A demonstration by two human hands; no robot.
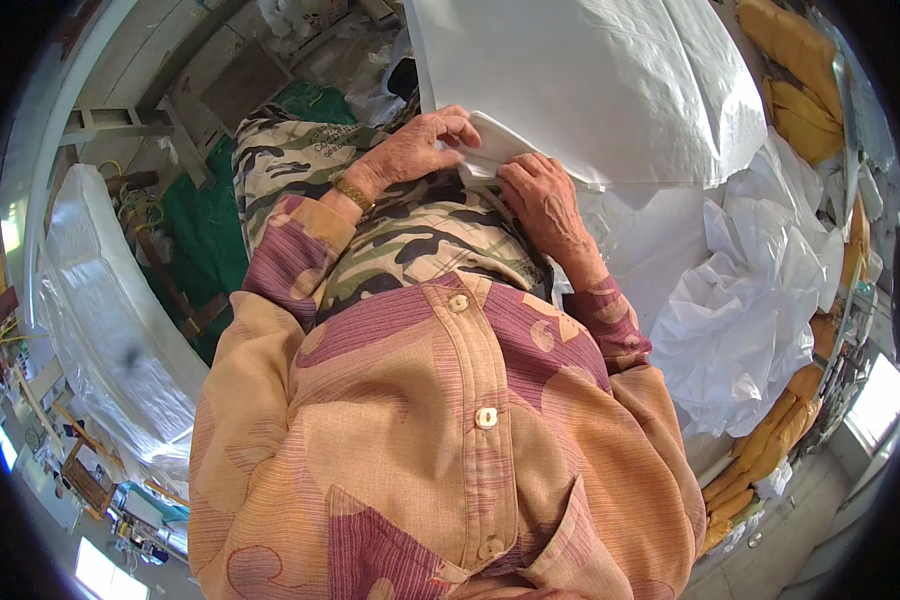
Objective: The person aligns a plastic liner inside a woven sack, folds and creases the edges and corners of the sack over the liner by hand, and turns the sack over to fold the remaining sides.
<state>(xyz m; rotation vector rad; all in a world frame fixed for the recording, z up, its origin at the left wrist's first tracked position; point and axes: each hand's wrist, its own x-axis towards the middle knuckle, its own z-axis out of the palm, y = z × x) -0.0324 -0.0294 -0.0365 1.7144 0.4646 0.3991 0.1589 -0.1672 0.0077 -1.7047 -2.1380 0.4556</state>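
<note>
We see a large, smooth white sheet (590, 80) spread beyond the lap, with a narrow white folded flap (500, 143) at its near left corner. The left hand (415, 148) bends its fingers and thumb at the flap's left end; we cannot tell whether they grip it. The right hand (548, 205), just beside, is clamped on the flap's near edge, its curled fingers hiding part of the fold. The two hands are apart, with the flap between them.

Below the hands, green, tan and black camouflage cloth (400, 245) covers the lap. Right of the lap, a heap of crumpled white sheeting (740, 300) bunches up against the large sheet, crowding that side. Beyond it, mustard-yellow padded bundles (805, 115) line the right rim. On the left, a dark green cloth (195, 220) hangs low beside a long pale bundle in shiny clear film (120, 310). A grey frame (120, 130) stands at upper left, well apart from the hands.
</note>
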